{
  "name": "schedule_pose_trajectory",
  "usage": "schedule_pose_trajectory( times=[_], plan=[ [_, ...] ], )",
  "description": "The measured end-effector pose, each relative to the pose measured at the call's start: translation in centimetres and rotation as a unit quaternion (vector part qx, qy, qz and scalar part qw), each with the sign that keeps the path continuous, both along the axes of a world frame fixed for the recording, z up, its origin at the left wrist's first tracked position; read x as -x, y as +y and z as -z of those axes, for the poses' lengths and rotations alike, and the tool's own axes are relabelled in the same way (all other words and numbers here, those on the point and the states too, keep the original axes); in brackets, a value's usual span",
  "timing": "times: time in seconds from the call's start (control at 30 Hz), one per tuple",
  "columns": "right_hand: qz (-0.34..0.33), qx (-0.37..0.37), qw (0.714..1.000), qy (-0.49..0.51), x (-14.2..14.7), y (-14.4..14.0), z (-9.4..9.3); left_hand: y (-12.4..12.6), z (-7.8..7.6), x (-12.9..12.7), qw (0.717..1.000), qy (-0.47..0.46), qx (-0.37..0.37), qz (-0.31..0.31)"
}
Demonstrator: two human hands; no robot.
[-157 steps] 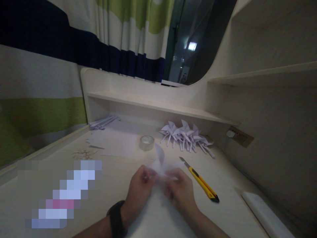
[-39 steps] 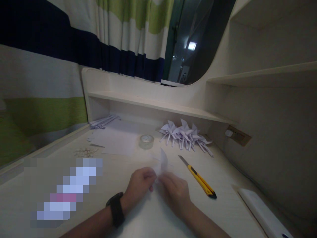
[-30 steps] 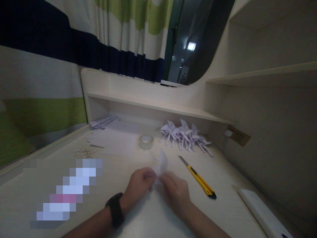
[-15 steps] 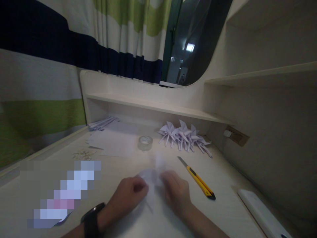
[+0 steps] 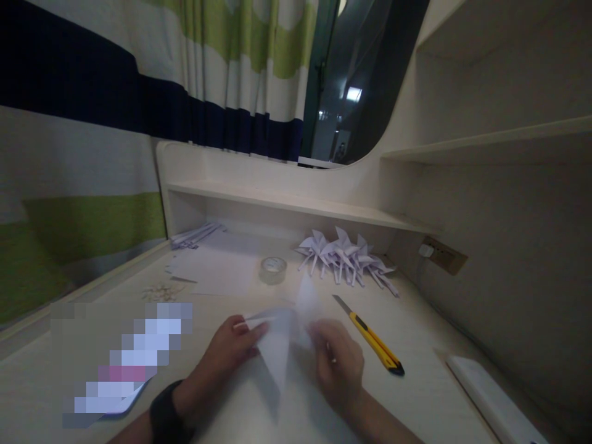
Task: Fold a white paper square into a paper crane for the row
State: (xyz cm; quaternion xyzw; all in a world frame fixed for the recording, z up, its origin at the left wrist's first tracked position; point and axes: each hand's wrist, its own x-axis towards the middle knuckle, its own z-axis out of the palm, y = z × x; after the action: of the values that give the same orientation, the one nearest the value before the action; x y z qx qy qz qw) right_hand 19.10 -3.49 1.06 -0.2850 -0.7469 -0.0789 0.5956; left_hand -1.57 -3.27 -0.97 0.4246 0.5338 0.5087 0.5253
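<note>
Between my hands is a piece of white paper (image 5: 279,345) with pointed flaps, one hanging down and another standing up on the right. My left hand (image 5: 234,345) pinches its left edge between thumb and fingers. On the other side, my right hand (image 5: 341,361) has its fingers closed on the right flap, a little blurred. A yellow utility knife (image 5: 377,342) with its blade out lies to the right of my right hand. Beyond the paper stands a roll of clear tape (image 5: 272,270). Several white paper pinwheels (image 5: 342,253) lie in a cluster at the back.
White paper sheets (image 5: 217,262) and a bundle of paper sticks (image 5: 198,235) lie at the back left. In front of them is a small pile of pale bits (image 5: 161,292). A pixelated phone-like object (image 5: 134,364) is at left, a white box-like object (image 5: 490,394) at right.
My left hand has opened its grip slightly and shifted left, showing more of the paper. My right hand has moved a little right, and the paper's flaps are spread wider.
</note>
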Motion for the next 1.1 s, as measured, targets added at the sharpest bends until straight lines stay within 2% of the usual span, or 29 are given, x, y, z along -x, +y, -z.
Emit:
schedule_pose_trajectory(
  times=[0.03,0.1,0.17,0.27,0.33,0.37,0.43,0.53,0.6,0.67,0.73,0.83,0.9,1.03,1.1],
  plan=[
    [0.001,0.002,1.0,-0.001,0.0,0.0,0.0,-0.1,-0.5,-0.1,0.998,-0.048,0.003,0.027],
    [0.006,0.011,1.0,-0.008,0.0,0.2,0.0,-0.4,-1.4,-0.3,0.995,-0.082,0.003,0.048],
    [0.014,0.03,0.999,-0.02,-0.1,0.5,0.3,-0.7,-1.8,-0.4,0.998,-0.059,-0.009,0.014],
    [0.024,0.053,0.997,-0.04,-0.1,0.7,0.9,-0.8,-1.9,-0.6,0.997,0.032,-0.046,-0.046],
    [0.023,0.057,0.997,-0.052,0.0,0.6,1.2,-0.7,-1.8,-0.6,0.986,0.143,-0.075,-0.047],
    [0.024,0.058,0.997,-0.055,0.1,0.5,1.3,-0.5,-1.7,-0.6,0.971,0.216,-0.094,-0.043],
    [0.029,0.068,0.996,-0.058,0.4,0.4,1.5,-0.4,-1.8,-0.6,0.918,0.368,-0.145,-0.035],
    [0.047,0.104,0.992,-0.054,0.7,0.3,1.6,-0.4,-1.9,-0.7,0.794,0.557,-0.241,-0.019],
    [0.055,0.132,0.989,-0.041,0.8,0.3,1.7,-0.5,-1.6,-0.7,0.701,0.644,-0.306,-0.01],
    [0.055,0.158,0.985,-0.029,0.9,0.4,1.8,-0.6,-0.9,-0.7,0.631,0.686,-0.362,-0.018],
    [0.051,0.18,0.982,-0.021,0.9,0.5,1.9,-0.7,-0.1,-0.6,0.598,0.693,-0.402,-0.029],
    [0.042,0.209,0.977,-0.013,0.9,0.5,2.1,-0.8,0.7,-0.3,0.577,0.691,-0.434,-0.034],
    [0.038,0.222,0.974,-0.011,1.0,0.5,2.2,-0.9,0.7,-0.1,0.556,0.688,-0.466,-0.032],
    [0.033,0.247,0.968,-0.01,1.2,0.4,2.5,-1.3,0.6,-0.2,0.494,0.674,-0.55,-0.002],
    [0.03,0.255,0.966,-0.006,1.3,0.3,2.6,-1.4,1.0,-0.4,0.476,0.673,-0.566,0.02]
  ],
)
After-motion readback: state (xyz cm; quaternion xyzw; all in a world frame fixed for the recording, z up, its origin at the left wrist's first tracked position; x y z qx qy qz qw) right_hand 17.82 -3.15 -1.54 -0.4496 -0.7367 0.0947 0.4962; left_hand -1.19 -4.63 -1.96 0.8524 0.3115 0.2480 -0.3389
